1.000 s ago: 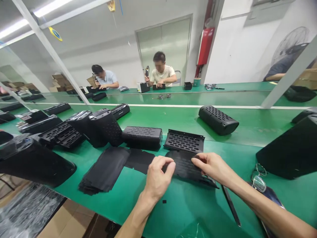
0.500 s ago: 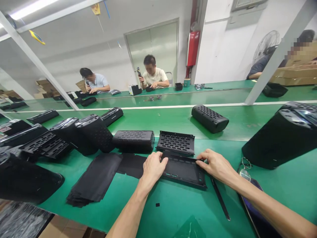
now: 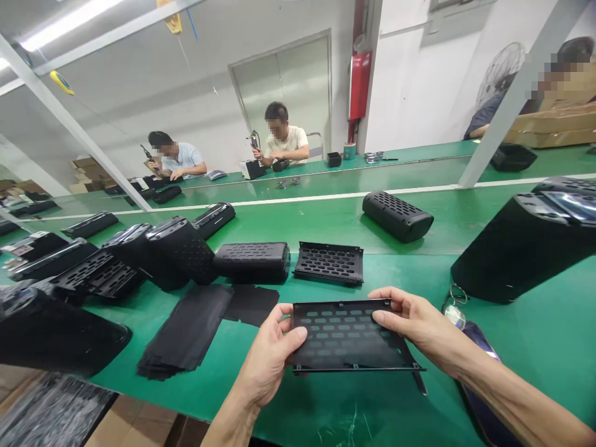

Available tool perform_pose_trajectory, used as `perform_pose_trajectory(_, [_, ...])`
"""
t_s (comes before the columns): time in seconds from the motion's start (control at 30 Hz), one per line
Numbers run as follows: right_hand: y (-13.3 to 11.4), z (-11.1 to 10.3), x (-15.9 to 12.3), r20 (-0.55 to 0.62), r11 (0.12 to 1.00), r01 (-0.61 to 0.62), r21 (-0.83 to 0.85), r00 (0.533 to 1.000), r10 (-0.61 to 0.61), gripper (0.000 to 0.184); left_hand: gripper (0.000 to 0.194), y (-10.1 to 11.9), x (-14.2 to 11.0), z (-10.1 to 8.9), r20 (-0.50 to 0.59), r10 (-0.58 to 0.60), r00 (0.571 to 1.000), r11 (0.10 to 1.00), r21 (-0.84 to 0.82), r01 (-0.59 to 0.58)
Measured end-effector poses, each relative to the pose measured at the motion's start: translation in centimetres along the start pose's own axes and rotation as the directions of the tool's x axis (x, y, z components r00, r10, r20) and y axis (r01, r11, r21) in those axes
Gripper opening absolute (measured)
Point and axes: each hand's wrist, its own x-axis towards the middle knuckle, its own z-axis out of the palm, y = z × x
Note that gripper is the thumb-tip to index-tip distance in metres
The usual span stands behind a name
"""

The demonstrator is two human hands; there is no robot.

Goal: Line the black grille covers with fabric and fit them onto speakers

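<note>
Between my two hands is a black slotted panel (image 3: 344, 341), its inner face toward me and thin dark mesh over the slots. My left hand (image 3: 274, 347) pinches its left end, thumb on the face and fingers behind. At the upper right corner my right hand (image 3: 405, 316) grips it the same way. Beyond it lies a second slotted panel (image 3: 329, 264) on the green table. Left of my left hand is a stack of black mesh sheets (image 3: 186, 332), with more sheets (image 3: 254, 304) beside it. A dark slim tool (image 3: 420, 383) shows partly under the held panel.
Black speaker-like housings (image 3: 177, 251) crowd the left, with a large one (image 3: 521, 248) at right. A closed housing (image 3: 254, 261) and another (image 3: 398, 216) lie farther back. Near my right forearm are a phone (image 3: 484, 360) and a key ring (image 3: 455, 310). Co-workers (image 3: 291, 143) sit across the table.
The panel has come up off the table and tilted toward me, its slots now showing through the mesh. Both hands have shifted to hold its ends.
</note>
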Motion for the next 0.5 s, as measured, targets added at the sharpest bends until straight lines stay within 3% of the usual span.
perform_pose_trajectory(0.13, [0.4, 0.4, -1.3, 0.045, 0.978, -0.047, 0.202, 0.998, 0.039, 0.05, 0.058, -0.6, -1.5, 0.5, -0.033, 0.002, 0.999, 1.0, -0.027, -0.003])
perform_pose_trajectory(0.33, [1.2, 0.5, -3.0, 0.043, 0.966, -0.044, 0.256, 0.998, 0.034, 0.044, 0.042, -1.5, -2.4, 1.3, -0.147, 0.02, 0.989, 0.988, -0.151, -0.043])
perform_pose_trajectory(0.5, [1.4, 0.4, -4.1, 0.051, 0.968, -0.024, 0.249, 0.999, 0.012, 0.035, 0.039, -2.0, -2.3, 1.7, -0.139, 0.017, 0.99, 0.985, -0.166, -0.04])
